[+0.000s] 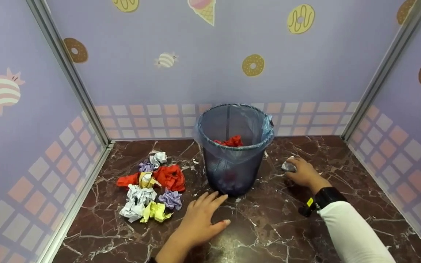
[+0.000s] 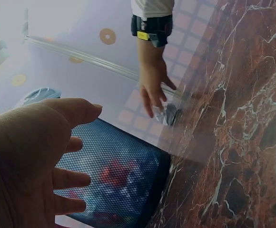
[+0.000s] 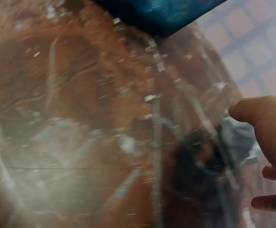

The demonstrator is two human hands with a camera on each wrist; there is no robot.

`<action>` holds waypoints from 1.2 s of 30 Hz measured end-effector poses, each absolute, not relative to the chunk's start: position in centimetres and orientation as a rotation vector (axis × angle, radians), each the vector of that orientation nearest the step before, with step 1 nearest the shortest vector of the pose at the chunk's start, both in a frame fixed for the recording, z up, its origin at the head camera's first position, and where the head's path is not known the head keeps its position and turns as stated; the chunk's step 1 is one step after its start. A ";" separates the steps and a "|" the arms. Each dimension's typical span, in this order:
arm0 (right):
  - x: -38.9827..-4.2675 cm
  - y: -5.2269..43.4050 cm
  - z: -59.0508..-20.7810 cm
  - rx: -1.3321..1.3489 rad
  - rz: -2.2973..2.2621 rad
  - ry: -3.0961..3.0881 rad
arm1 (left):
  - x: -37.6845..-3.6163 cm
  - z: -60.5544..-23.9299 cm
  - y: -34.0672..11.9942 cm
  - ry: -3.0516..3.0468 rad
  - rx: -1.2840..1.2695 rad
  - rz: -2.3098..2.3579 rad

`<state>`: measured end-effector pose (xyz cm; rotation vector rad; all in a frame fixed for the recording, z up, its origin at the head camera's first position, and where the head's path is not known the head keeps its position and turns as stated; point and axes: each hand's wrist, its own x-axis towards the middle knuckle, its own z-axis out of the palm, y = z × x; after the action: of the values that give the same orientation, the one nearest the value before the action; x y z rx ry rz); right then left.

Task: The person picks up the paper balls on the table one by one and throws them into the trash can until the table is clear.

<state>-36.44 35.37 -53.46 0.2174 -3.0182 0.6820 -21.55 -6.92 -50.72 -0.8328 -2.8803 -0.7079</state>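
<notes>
My left hand (image 1: 203, 217) is held over the near side of the table, in front of the bin, fingers spread and thumb out, holding nothing. A whitish-grey crumpled paper ball (image 1: 289, 166) lies right of the bin. My right hand (image 1: 303, 173) reaches over this ball from the right, its fingertips right at it and the thumb apart from the fingers in the left wrist view. The mesh trash bin (image 1: 210, 171) stands upright in the middle, lined with a translucent blue bag (image 1: 268, 128). Red crumpled paper (image 1: 234, 141) shows inside it.
Left of the bin lies a pile of crumpled paper: red (image 1: 172, 178), white (image 1: 137, 202), purple (image 1: 171, 199) and yellow (image 1: 155, 212) balls. Patterned panels (image 1: 144, 84) enclose the marbled table (image 1: 254, 226) at the back and both sides. Small white scraps dot the surface.
</notes>
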 end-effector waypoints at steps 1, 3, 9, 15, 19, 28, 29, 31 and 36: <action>-36.4 35.3 -53.9 0.209 0.683 -3.015 | -21.6 -50.7 -7.0 -2.881 -0.830 -0.708; -36.4 35.2 -54.6 0.186 0.659 -3.005 | -21.6 -50.7 -7.1 -2.883 -0.826 -0.713; -37.0 34.6 -55.6 0.118 0.603 -2.953 | -21.7 -50.6 -7.6 -2.885 -0.806 -0.725; -37.4 33.9 -55.8 0.049 0.574 -2.956 | -21.8 -50.5 -7.8 -2.881 -0.798 -0.751; -37.7 33.8 -55.8 -0.004 0.560 -2.965 | -21.9 -50.5 -7.9 -2.881 -0.803 -0.755; -37.8 33.6 -55.6 -0.038 0.528 -2.990 | -21.9 -50.5 -8.1 -2.873 -0.791 -0.736; -37.8 33.6 -55.6 -0.039 0.526 -2.989 | -21.9 -50.5 -8.1 -2.872 -0.791 -0.735; -37.6 33.5 -55.5 -0.038 0.522 -2.983 | -21.9 -50.4 -8.1 -2.869 -0.790 -0.734; -37.3 33.4 -55.4 -0.070 0.542 -2.971 | -22.0 -50.4 -8.0 -2.864 -0.792 -0.736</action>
<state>-37.35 33.38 -55.36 -0.0698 -2.9712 0.5422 -22.03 -8.03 -50.40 -0.7916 -2.8638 -0.7363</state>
